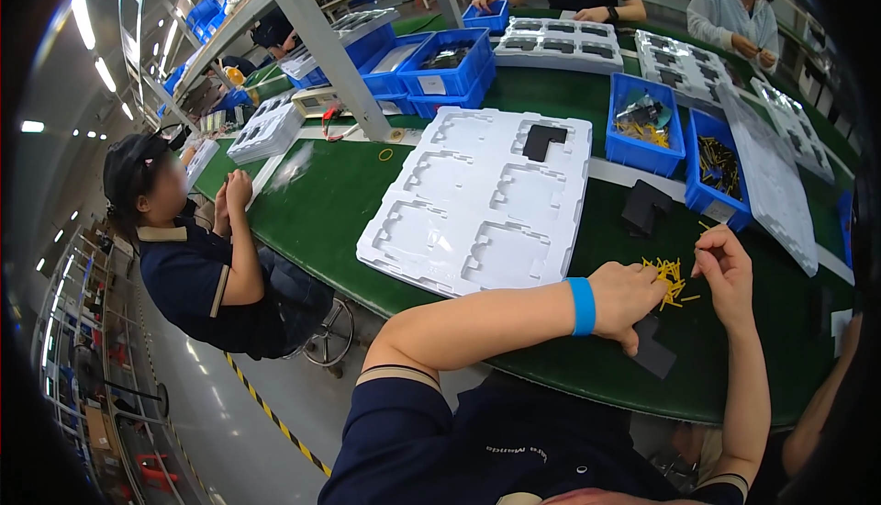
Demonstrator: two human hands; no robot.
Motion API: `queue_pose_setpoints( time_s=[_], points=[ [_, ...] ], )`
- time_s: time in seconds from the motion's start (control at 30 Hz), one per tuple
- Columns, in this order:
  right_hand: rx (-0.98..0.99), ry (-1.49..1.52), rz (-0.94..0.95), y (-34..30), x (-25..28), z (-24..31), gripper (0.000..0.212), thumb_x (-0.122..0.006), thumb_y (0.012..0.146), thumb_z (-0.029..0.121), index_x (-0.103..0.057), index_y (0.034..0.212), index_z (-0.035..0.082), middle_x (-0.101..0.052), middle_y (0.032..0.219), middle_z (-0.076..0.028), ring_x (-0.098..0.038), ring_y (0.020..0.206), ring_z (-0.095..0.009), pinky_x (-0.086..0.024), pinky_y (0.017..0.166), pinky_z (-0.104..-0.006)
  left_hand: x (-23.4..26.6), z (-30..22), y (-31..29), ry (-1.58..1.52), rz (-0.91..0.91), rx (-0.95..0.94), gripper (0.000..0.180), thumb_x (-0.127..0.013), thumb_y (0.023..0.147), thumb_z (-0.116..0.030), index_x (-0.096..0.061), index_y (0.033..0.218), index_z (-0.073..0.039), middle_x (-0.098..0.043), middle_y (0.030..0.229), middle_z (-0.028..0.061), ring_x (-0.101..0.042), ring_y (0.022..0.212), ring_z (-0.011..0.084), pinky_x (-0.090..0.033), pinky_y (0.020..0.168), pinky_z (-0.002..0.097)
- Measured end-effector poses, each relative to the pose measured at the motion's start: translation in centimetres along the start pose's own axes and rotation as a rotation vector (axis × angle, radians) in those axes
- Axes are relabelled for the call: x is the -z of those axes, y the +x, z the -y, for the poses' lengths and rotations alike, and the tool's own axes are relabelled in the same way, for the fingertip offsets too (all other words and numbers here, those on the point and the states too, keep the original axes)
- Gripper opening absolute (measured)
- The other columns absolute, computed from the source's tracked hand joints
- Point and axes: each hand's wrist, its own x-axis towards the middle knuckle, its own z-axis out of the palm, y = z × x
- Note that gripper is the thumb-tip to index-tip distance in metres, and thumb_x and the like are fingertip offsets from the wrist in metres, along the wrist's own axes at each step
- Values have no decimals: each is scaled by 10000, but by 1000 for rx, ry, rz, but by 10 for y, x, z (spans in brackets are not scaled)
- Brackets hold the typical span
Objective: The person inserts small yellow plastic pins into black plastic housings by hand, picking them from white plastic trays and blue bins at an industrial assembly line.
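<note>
My left hand (626, 301), with a blue band at the wrist, reaches over a loose pile of short yellow strips (674, 286). Its fingers are stretched out at the pile's edge, and the thumb is spread apart over a flat dark grey piece (655, 351) on the green table. To the right of the pile, my right hand (725, 271) is closed in a pinch. What sits between its fingertips is too small to make out; a bit of yellow shows just beyond them. Black pieces (646, 207) lie farther back.
A white moulded tray (440, 202) holds one black L-shaped piece (543, 142). Blue bins (642, 151) with yellow and dark parts stand behind my hands; a white tray (771, 184) leans beside them. A co-worker (211, 239) sits at left, others across the table.
</note>
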Motion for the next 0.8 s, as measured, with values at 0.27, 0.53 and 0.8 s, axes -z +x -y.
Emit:
queue_pose_setpoints(
  time_s=[0.27,0.53,0.8],
  points=[
    [27,65,24,-2,-1,3,77,-559,846,-4,-529,914,16,-474,895,-28,-505,693,-69,-451,594,-199,11,-4,2,-456,-19,13,416,-752,668,-69,-492,992,-53,-611,729,78,-625,712,256,-477,631,352],
    [-226,156,-88,0,-6,13,154,-611,834,13,-566,979,-15,-572,752,-52,-559,591,-98,-462,546,-224,4,11,12,-889,-310,146,196,-571,864,-54,-470,1030,-26,-554,851,32,-566,772,95,-503,593,253],
    [-241,236,-88,1,-17,26,182,-615,855,35,-577,1022,-26,-589,772,-25,-581,653,-71,-497,595,-218,8,7,17,-727,-365,278,153,-513,923,-83,-444,1039,-10,-626,838,53,-580,731,77,-497,588,222]
  ],
)
